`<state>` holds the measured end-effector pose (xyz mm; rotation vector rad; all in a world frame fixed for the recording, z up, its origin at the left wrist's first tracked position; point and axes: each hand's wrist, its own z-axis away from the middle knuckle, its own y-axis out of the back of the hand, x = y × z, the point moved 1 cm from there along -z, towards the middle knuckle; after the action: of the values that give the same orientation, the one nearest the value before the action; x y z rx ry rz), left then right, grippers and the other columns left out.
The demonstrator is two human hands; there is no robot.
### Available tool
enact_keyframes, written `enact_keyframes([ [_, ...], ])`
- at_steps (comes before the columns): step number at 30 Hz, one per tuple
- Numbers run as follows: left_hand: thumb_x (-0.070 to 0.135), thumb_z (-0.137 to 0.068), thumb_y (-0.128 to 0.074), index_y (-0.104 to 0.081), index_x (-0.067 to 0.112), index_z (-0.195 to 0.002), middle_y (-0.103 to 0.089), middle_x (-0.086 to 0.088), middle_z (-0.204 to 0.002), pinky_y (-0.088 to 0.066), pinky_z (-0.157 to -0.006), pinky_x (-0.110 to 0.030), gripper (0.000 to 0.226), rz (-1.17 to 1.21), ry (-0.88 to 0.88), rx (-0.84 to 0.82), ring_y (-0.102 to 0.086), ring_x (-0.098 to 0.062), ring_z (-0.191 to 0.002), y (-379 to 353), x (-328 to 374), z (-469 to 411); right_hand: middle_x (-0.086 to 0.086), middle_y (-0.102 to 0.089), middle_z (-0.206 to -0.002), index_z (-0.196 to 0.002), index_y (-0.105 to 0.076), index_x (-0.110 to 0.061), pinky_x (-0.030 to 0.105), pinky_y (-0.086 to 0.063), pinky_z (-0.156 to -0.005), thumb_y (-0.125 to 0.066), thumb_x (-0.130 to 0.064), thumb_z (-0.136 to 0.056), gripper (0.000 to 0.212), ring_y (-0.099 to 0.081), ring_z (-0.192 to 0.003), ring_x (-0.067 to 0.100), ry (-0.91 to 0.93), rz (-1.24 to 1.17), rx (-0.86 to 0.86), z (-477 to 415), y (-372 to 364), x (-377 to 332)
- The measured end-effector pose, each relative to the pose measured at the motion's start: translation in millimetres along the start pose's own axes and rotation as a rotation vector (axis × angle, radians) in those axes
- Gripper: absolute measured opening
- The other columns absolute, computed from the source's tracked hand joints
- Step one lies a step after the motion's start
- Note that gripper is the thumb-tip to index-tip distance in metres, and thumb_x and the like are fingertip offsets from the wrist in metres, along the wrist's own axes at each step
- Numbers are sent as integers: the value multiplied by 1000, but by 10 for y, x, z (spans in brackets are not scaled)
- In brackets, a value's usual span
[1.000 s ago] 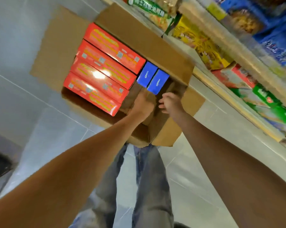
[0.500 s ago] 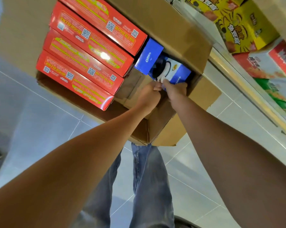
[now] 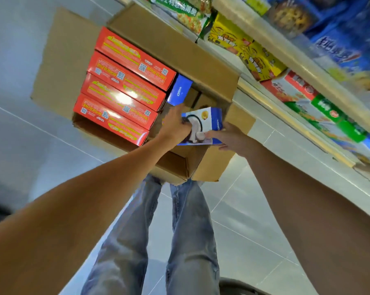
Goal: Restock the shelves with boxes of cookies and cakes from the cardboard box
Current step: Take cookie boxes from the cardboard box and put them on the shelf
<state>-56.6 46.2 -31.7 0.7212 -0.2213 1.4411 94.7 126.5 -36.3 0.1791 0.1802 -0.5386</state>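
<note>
Nearest me are my jeans (image 3: 192,231) over the grey tiled floor (image 3: 243,209). Past them, both grips hold one blue Oreo box (image 3: 209,118) over the open corner of the cardboard box (image 3: 173,50). The left grip (image 3: 175,126) curls round its left edge and the right grip (image 3: 228,137) pinches its right end. Inside, a second Oreo box (image 3: 179,90) stands beside four red boxes (image 3: 120,86). Beyond, the shelves (image 3: 286,119) carry yellow boxes (image 3: 252,54).
</note>
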Motion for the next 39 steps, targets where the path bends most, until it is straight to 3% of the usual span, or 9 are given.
enact_keyframes([
  [3, 24, -88, -62, -41, 6, -139, -44, -13, -142, -33, -105, -29, 58, -249, -164, -155, -43, -25, -131, 245, 359, 274, 2, -60, -126, -131, -47, -24, 33, -49, -91, -70, -22, -84, 52, -60, -108, 20, 11, -88, -156, 561, 133, 35],
  [8, 54, -87, -54, -47, 21, -133, -58, -1, -120, -41, -84, -27, 57, -440, -248, -366, -56, -19, -105, 663, 821, 838, -1, -64, -117, -120, -52, -29, 32, -46, -92, -63, -8, -88, 40, -61, -101, 16, 37, -227, -321, 1449, 271, -1],
  [14, 61, -91, -38, -50, 17, -122, -63, -5, -104, -42, -70, -32, 55, -727, -452, -292, -58, -21, -90, 1005, 1240, 1621, 4, -60, -129, -110, -59, -24, 51, -26, -115, -61, -7, -80, 34, -51, -125, 25, 121, -190, -250, 2348, 183, -231],
  [19, 60, -92, -35, -53, 5, -88, -52, -11, -73, -34, -62, -31, 57, -690, -563, -164, -53, -27, -73, 1297, 1961, 2195, -5, -58, -132, -127, -53, -27, 49, -33, -111, -81, -42, -65, 70, -51, -125, 22, 364, -246, -17, 3203, 283, -583],
  [21, 61, -93, -33, -48, 9, -81, -44, -7, -62, -34, -59, -31, 56, -735, -628, -129, -46, -23, -60, 1443, 2369, 2460, -11, -53, -133, -134, -47, -25, 44, -35, -110, -68, -66, -70, 78, -50, -124, 15, 454, -183, 116, 3869, 366, -844],
  [26, 57, -96, -22, -34, 14, -58, -27, -5, -51, -29, -58, -31, 59, -739, -734, -77, -31, -20, -47, 1729, 3246, 3082, -3, -31, -152, -143, -37, -30, 38, -26, -108, -35, -62, -93, 60, -30, -139, 17, 590, -204, 345, 4816, 646, -1220],
  [31, 52, -99, -14, -55, 4, -82, -49, -18, -74, -35, -80, -34, 65, -803, -852, -28, -52, -28, -75, 2002, 4110, 3941, 7, -31, -154, -143, -38, -15, 31, -30, -102, -40, -63, -90, 72, -35, -137, 22, 742, -346, 625, 5802, 898, -1640],
  [35, 50, -100, -14, -57, -6, -119, -55, -33, -120, -37, -91, -36, 73, -829, -933, -4, -54, -38, -110, 2159, 4537, 4386, 27, -49, -134, -130, -48, 8, 40, -43, -81, -47, -49, -93, 67, -55, -106, 29, 810, -416, 849, 6321, 983, -1740],
  [39, 52, -99, -14, -61, 0, -108, -60, -25, -103, -41, -96, -37, 71, -885, -1102, 91, -57, -32, -100, 2267, 5001, 4881, 15, -39, -122, -106, -61, 2, 44, -45, -73, -45, -46, -94, 52, -58, -88, 33, 893, -433, 973, 6973, 1090, -1813],
])
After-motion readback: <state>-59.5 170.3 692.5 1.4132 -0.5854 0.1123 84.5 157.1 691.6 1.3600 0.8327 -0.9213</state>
